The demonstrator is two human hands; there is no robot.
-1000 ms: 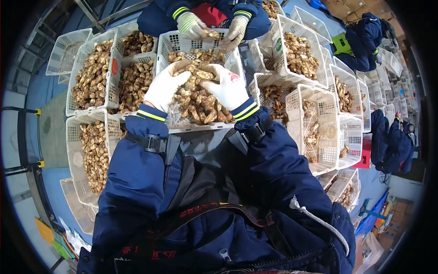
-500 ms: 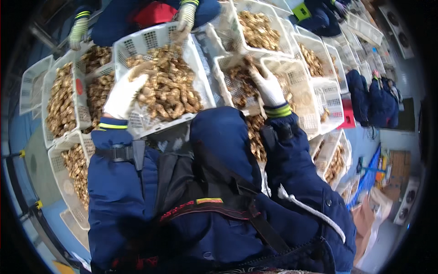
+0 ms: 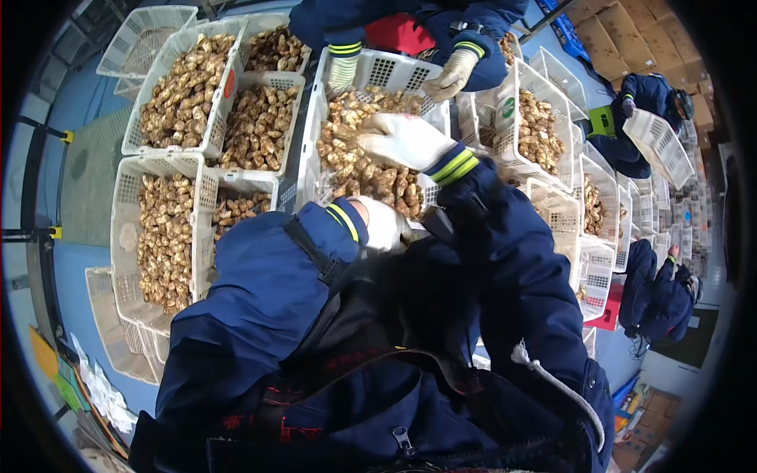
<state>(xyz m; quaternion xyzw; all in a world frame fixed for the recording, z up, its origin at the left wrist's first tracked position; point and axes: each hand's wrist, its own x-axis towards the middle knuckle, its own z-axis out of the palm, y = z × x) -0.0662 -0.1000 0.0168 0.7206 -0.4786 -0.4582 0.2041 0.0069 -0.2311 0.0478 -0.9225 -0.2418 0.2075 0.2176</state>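
Observation:
Knobbly brown tubers [image 3: 347, 158] fill the white plastic crate [image 3: 313, 177] in front of me. My right hand [image 3: 406, 143], in a white glove, lies across the pile from the right, its fingers stretched leftward and touching the tubers. At the crate's near edge is my left hand [image 3: 384, 225], also white-gloved, partly covered by its own sleeve; its fingers are hidden. Across the crate, another person's gloved hand [image 3: 343, 72] reaches in at the far left, and that person's other gloved hand [image 3: 452, 76] is at the far right corner.
To the left stand several crates of tubers [image 3: 185, 94], some stacked, with a crate holding no tubers [image 3: 146, 47] behind. More crates [image 3: 540, 134] line the right side. Farther off, a person carries a white crate [image 3: 658, 146] near stacked cardboard boxes [image 3: 623, 39].
My view has turned. My right hand has left the smaller crate at the right for the middle one. My left hand has shifted to the near edge. The other person's hands now reach the crate.

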